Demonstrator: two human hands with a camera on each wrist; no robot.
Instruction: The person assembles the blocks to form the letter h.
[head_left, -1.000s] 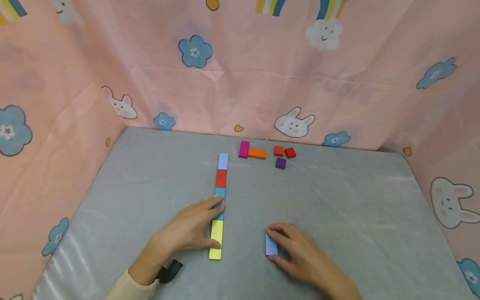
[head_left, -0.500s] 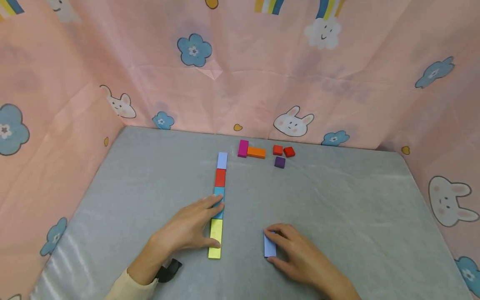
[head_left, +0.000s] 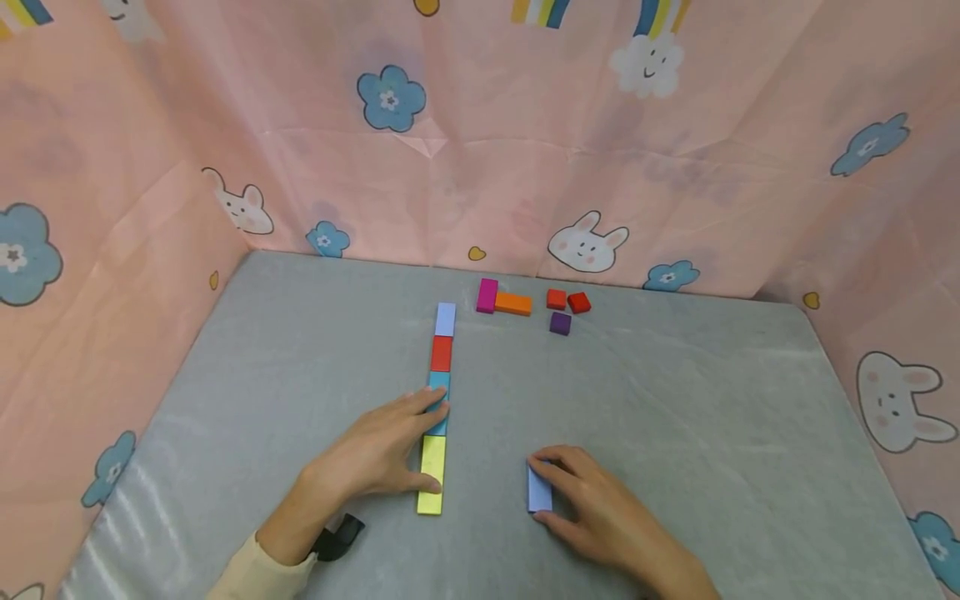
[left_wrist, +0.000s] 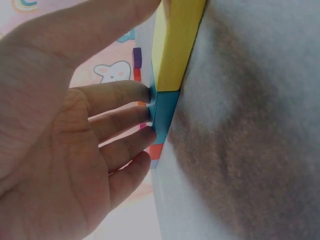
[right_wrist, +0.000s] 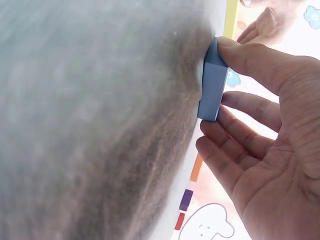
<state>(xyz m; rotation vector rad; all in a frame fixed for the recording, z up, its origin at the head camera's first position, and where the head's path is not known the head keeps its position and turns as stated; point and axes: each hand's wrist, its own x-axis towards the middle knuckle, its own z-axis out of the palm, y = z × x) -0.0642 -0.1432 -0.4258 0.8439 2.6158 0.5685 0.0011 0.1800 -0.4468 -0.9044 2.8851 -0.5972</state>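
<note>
A straight row of flat blocks runs away from me: a yellow block (head_left: 432,458) nearest, then blue (head_left: 438,380), red (head_left: 441,354) and periwinkle (head_left: 446,319) at the far end. My left hand (head_left: 378,450) rests along this row, its thumb on the yellow block and its outstretched fingertips on the blue part. In the left wrist view those fingers (left_wrist: 120,93) touch the blue face. To the right of the row, my right hand (head_left: 592,504) pinches a second periwinkle block (head_left: 538,489) by its ends, thumb at the near end and fingers at the far end.
By the back edge lie a magenta block (head_left: 487,296), an orange block (head_left: 513,304), two small red blocks (head_left: 556,299) and a purple block (head_left: 560,323). A pink patterned cloth (head_left: 480,167) walls in the grey table (head_left: 720,433) at the back and sides.
The periwinkle block in my right hand has slid very slightly toward me. My left hand has stayed in place on the row.
</note>
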